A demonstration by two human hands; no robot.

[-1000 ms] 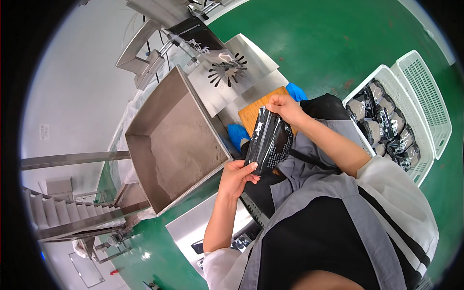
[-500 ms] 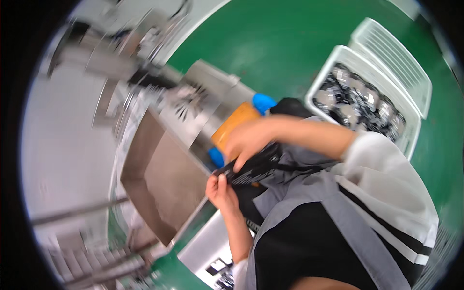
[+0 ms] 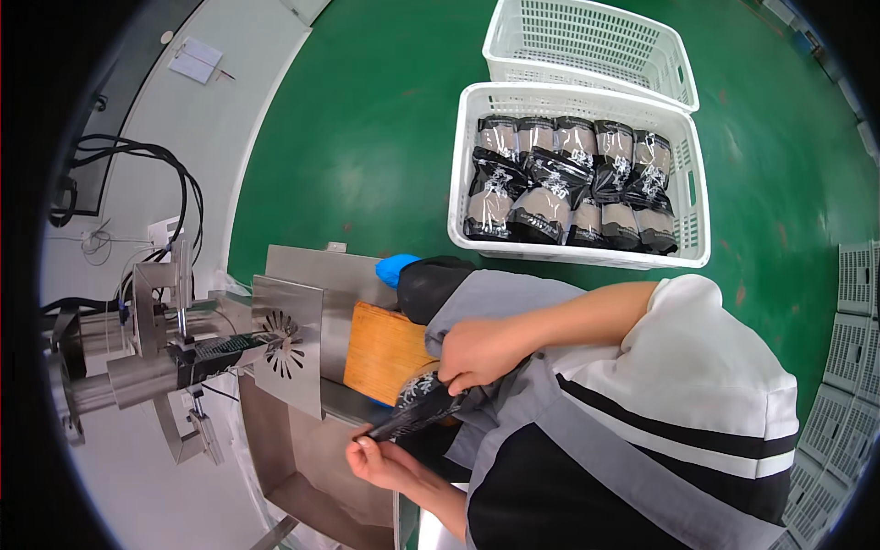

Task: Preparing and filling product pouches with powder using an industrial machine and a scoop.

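A black plastic pouch [image 3: 414,410] with white print is stretched between my hands, low over my lap. Its lower-left corner is pinched by my left hand [image 3: 380,463], thumb against fingers. At the opposite, upper end my right hand [image 3: 484,353] grips it with bent fingers. Part of the pouch is hidden behind the right hand, and what it contains I cannot tell. Left of my hands, another black pouch [image 3: 215,356] sits on the spout of a steel machine [image 3: 137,371], by a slotted steel plate [image 3: 289,346].
Just beyond my hands lies a wooden board [image 3: 380,344]. Below the spout is a deep steel trough [image 3: 321,490]. A white crate [image 3: 579,257] on the green floor [image 3: 367,137] holds several filled black pouches; another white crate [image 3: 587,41] is behind it. Grey crates [image 3: 852,321] are stacked at right.
The view has turned, so the white crates now appear nearer the upper middle and the machine lower at left. Both hands still hold the pouch, with the right hand at its upper end.
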